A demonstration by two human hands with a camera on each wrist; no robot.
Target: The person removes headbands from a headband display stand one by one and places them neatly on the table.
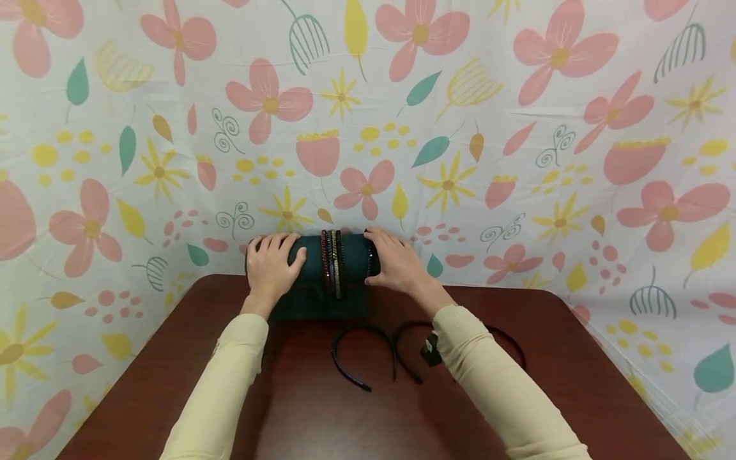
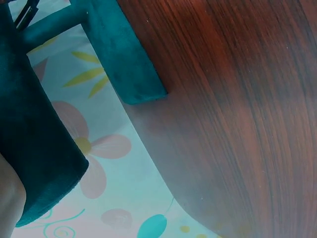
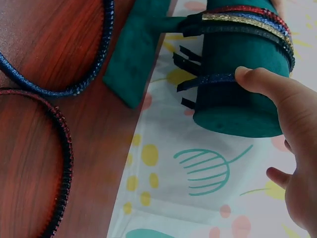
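A dark green velvet headband stand (image 1: pixel 307 255), a thick horizontal roll on a post and flat base (image 3: pixel 136 59), stands at the table's far edge. Red, blue, gold and black glittery headbands (image 3: pixel 242 19) sit bunched around its middle. My left hand (image 1: pixel 269 267) grips the roll's left end from above, thumb in front; only a sliver of it shows in the left wrist view. At the right end, my right hand (image 1: pixel 397 260) holds a dark blue headband (image 3: pixel 215 79) around the roll, its thumb pressed on the band. Its other fingers are mostly hidden behind the roll.
Nearer me on the brown table (image 1: pixel 322 415) lie a blue headband (image 3: pixel 94 74) and a dark red one (image 3: pixel 67 144), partly under my right forearm. A small black object (image 1: pixel 430 350) is beside that sleeve. A flower-printed cloth (image 1: pixel 368 128) hangs right behind the table.
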